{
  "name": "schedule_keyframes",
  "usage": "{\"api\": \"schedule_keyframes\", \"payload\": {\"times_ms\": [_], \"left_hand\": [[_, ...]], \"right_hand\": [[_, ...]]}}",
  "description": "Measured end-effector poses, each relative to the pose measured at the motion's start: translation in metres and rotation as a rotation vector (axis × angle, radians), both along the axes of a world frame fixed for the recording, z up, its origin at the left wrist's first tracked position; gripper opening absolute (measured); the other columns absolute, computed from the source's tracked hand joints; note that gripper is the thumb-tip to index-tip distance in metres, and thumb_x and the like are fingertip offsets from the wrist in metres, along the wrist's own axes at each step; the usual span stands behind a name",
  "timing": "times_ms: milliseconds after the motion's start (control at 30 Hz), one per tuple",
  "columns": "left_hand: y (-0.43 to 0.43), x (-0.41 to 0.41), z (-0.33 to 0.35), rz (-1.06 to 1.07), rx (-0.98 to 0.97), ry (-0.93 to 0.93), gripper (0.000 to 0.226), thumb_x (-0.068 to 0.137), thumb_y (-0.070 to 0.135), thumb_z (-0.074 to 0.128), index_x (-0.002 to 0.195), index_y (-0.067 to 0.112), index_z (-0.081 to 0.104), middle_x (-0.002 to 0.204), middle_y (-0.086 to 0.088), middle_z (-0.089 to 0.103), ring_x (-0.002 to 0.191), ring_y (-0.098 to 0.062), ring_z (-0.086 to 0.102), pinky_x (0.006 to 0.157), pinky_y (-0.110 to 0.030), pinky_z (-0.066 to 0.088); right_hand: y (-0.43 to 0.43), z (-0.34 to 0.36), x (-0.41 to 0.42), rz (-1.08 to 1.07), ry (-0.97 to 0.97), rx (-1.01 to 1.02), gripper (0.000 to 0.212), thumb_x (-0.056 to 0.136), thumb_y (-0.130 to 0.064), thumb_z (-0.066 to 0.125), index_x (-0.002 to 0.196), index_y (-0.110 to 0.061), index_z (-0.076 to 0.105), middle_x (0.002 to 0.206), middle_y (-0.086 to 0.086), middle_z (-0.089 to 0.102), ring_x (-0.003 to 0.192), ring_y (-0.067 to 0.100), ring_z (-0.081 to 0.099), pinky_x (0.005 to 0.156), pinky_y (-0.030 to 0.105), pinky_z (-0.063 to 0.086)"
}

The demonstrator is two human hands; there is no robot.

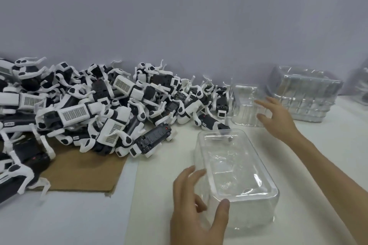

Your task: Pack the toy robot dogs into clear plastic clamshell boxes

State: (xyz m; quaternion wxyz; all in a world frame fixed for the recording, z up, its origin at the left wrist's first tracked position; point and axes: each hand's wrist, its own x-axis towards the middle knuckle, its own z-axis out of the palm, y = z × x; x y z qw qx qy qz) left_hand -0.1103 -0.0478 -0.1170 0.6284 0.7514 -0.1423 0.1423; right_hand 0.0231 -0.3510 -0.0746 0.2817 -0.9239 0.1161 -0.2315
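L hand (pixel 196 211) cups the near-left corner of the near clamshell box (pixel 239 167): thumb on the near wall, fingers curled vs. the left wall, grasping it. R hand (pixel 278 119) reaches fwd, forearm stretched out, fingers spread and loose at the far clamshell box (pixel 246 105); contact unclear. Count: 2 single boxes on the table (pixel 318 135), plus 1 stack of boxes (pixel 304 93) far right. Heap of toy robot dogs (pixel 103 105) sits left, too many to count, partly on 1 cardboard sheet (pixel 83 173).
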Motion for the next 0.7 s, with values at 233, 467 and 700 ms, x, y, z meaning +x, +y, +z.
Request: {"api": "schedule_keyframes", "payload": {"times_ms": [233,467,700], "left_hand": [[0.001,0.010,-0.003,-0.098,-0.205,0.304,0.040,0.079,0.001,0.080,0.101,0.032,0.074,0.115,0.003,0.072,0.105,-0.002,0.068,0.088,-0.016,0.053],[0.011,0.019,0.007,-0.039,-0.371,0.446,0.014,0.077,0.020,0.066,0.086,0.019,0.077,0.115,0.002,0.068,0.098,-0.010,0.070,0.086,-0.034,0.056],[0.034,0.046,0.013,-0.343,-0.713,0.747,0.039,0.071,0.023,0.085,0.100,0.003,0.068,0.085,-0.014,0.064,0.069,-0.022,0.064,0.061,-0.029,0.053]], "right_hand": [[0.118,0.052,-0.085,0.325,0.204,0.121,0.047,0.094,-0.063,0.046,0.073,-0.030,0.071,0.076,-0.013,0.071,0.069,0.005,0.066,0.066,0.026,0.048],[0.168,0.037,-0.111,0.199,0.401,-0.088,0.038,0.073,-0.064,0.063,0.072,-0.028,0.052,0.070,-0.011,0.064,0.068,0.004,0.058,0.060,0.024,0.042],[0.161,0.033,-0.123,0.401,-0.079,0.293,0.022,0.076,-0.049,0.067,0.077,-0.028,0.063,0.073,-0.010,0.067,0.074,0.013,0.066,0.068,0.019,0.049]]}}
